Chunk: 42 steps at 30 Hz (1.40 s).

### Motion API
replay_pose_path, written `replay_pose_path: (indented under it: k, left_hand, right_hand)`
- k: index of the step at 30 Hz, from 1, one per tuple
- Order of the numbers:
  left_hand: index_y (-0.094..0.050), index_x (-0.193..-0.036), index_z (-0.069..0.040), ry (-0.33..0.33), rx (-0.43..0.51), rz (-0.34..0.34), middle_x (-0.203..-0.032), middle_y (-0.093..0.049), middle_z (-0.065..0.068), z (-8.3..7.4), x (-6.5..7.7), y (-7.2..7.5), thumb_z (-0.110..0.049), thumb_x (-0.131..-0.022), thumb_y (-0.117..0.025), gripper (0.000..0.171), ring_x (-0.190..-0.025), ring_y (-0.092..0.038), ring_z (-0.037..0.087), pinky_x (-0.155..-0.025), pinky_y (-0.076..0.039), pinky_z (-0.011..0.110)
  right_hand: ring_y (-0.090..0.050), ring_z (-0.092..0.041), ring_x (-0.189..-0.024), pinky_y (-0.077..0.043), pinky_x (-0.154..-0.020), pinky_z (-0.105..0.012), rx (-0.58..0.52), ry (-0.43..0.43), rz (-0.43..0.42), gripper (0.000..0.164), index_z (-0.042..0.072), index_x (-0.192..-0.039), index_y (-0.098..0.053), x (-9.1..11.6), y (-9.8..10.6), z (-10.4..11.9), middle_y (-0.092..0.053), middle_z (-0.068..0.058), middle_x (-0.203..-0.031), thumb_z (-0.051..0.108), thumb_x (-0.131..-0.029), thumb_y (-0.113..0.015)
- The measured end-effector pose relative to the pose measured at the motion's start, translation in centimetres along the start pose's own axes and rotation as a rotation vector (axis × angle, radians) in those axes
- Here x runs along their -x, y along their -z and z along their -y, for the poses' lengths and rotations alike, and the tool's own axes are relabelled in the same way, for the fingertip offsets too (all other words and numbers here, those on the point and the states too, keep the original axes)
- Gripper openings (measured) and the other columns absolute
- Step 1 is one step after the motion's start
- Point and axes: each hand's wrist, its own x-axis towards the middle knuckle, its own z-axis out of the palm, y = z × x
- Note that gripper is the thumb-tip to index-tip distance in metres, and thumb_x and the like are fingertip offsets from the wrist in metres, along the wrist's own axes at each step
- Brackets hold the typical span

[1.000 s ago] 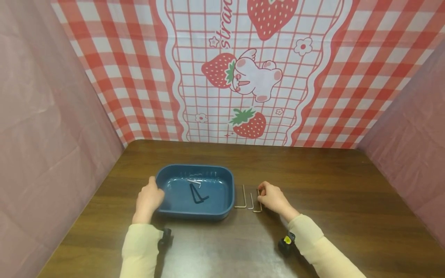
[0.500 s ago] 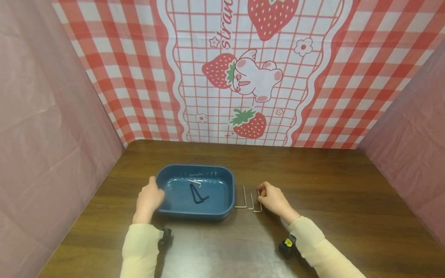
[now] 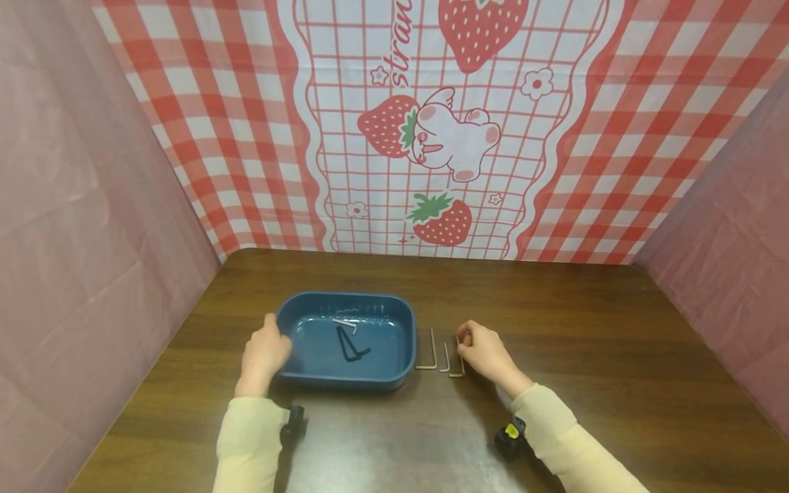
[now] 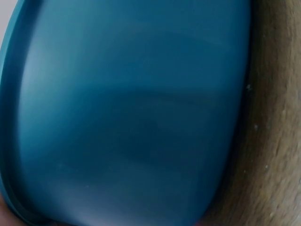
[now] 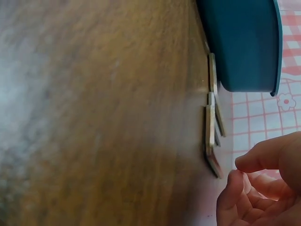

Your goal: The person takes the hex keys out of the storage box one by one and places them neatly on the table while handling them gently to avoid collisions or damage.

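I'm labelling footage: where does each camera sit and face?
Head: head-worn, facing forward and down at the rectangular blue tray; left hand, right hand and pale-yellow sleeves show.
Left wrist: on that wrist, facing the tray's outer wall; some skin shows lower left.
Right wrist: on that wrist, facing brassy and silvery L-shaped metal keys; right hand shows.
Head and right wrist share tray, keys and right hand.

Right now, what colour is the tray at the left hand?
Blue tray; head view shows it best.
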Motion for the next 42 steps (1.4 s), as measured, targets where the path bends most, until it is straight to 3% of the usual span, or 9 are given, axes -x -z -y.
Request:
replay_pose_path:
  k: [9,21,30,42]
  left_hand:
    - [-0.024,-0.135,0.006,-0.004,-0.001,-0.005,-0.120,-0.046,0.039,0.1,0.0,-0.1,-0.011,-0.083,-0.036,0.056,-0.102,-0.048,0.056,-0.081,-0.041,0.059]
    - [-0.023,-0.135,0.006,-0.003,0.000,0.000,-0.121,-0.045,0.039,0.0,0.0,0.0,-0.011,-0.083,-0.036,0.057,-0.103,-0.048,0.056,-0.082,-0.040,0.059]
    - [-0.023,-0.135,0.006,0.000,-0.002,0.001,-0.121,-0.045,0.038,0.1,-0.1,0.0,-0.011,-0.083,-0.037,0.057,-0.103,-0.048,0.055,-0.081,-0.041,0.059]
    - [-0.023,-0.136,0.006,-0.001,-0.002,0.001,-0.121,-0.045,0.038,0.1,-0.2,-0.1,-0.010,-0.082,-0.037,0.058,-0.103,-0.049,0.055,-0.082,-0.041,0.058]
  right_hand:
    - [-0.046,-0.012,-0.057,-0.037,-0.053,-0.027,-0.053,0.118,-0.092,0.018,0.003,-0.086,-0.061,-0.1,0.1,1.5,-0.050,0.001,-0.065,0.005,-0.070,-0.055]
    - [-0.048,-0.010,-0.059,-0.039,-0.056,-0.025,-0.079,0.100,-0.067,0.015,0.007,-0.088,-0.064,-1.1,-0.1,4.4,-0.056,0.001,-0.067,0.006,-0.075,-0.058]
    - [-0.051,-0.011,-0.064,-0.042,-0.061,-0.027,-0.091,0.167,-0.089,0.011,0.010,-0.086,-0.065,-1.4,-1.0,7.4,-0.057,0.001,-0.071,0.008,-0.076,-0.061]
    - [-0.050,-0.010,-0.064,-0.041,-0.058,-0.025,-0.069,0.239,-0.055,0.011,0.011,-0.088,-0.065,-1.6,-2.2,10.4,-0.056,0.002,-0.073,0.009,-0.078,-0.061]
